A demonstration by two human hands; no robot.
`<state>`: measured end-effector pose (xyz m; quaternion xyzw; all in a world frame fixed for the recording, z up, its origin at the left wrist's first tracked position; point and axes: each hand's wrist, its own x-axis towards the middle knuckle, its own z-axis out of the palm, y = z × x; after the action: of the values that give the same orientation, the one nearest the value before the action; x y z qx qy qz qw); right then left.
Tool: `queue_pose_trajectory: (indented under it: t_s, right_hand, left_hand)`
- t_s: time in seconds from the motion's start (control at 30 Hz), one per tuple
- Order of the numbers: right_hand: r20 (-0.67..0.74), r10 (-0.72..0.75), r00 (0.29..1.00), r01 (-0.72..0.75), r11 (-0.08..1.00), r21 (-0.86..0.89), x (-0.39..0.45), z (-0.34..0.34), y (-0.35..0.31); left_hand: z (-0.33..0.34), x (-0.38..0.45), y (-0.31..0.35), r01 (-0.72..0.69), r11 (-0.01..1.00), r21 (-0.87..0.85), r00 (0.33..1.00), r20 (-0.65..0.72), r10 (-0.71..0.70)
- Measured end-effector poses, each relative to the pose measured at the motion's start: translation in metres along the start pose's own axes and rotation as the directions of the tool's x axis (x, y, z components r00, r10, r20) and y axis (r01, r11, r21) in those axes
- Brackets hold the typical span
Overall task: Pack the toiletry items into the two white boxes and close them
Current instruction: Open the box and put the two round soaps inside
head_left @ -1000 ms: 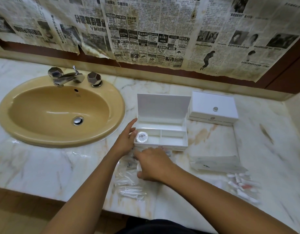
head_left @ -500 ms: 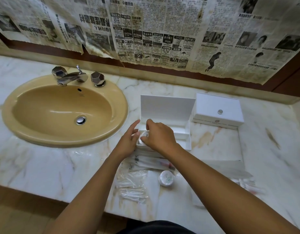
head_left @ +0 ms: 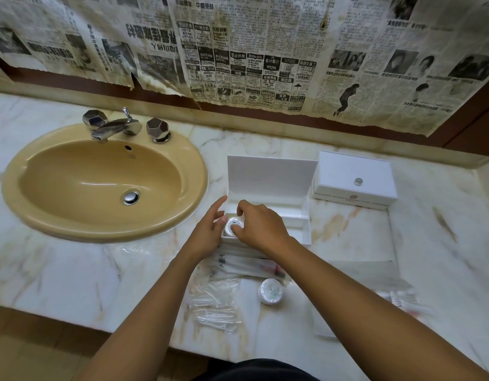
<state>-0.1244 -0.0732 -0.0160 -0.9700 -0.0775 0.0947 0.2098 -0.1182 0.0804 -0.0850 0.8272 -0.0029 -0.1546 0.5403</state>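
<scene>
**Seating a round soap in the open box**

The right hand [head_left: 261, 229] pinched a small round white wrapped soap [head_left: 232, 226] in the open white hinged box's [head_left: 270, 182] front-left compartment. The left hand [head_left: 209, 233], fingers straight, steadied the box wall. Pressing flat would likely seat it.

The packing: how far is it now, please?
Done: hardly anything. In hand: the right hand holds a round soap in the open box; the left hand touches the box. Left: another soap, the packets, closing. The second box is shut.
</scene>
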Motion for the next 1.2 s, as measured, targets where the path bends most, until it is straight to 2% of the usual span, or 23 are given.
queue_pose_trajectory:
  t_s: [0.3, 0.87, 1.2]
  right_hand:
    - [-0.039, -0.034, 0.999, 0.034, 0.999, -0.008, -0.025, -0.016, 0.004]
    - [0.325, -0.03, 0.945, 0.097, 0.976, -0.193, -0.091, -0.002, 0.019]
    - [0.365, -0.039, 0.93, 0.107, 0.98, -0.166, -0.091, 0.001, 0.02]
  left_hand:
    - [0.001, 0.0, 0.001, 0.002, 1.0, 0.027, 1.0, -0.006, -0.002]
    - [0.001, -0.001, 0.003, 0.012, 0.999, 0.032, 1.0, -0.009, -0.012]
    - [0.001, -0.002, 0.004, 0.023, 0.999, 0.024, 1.0, -0.016, -0.023]
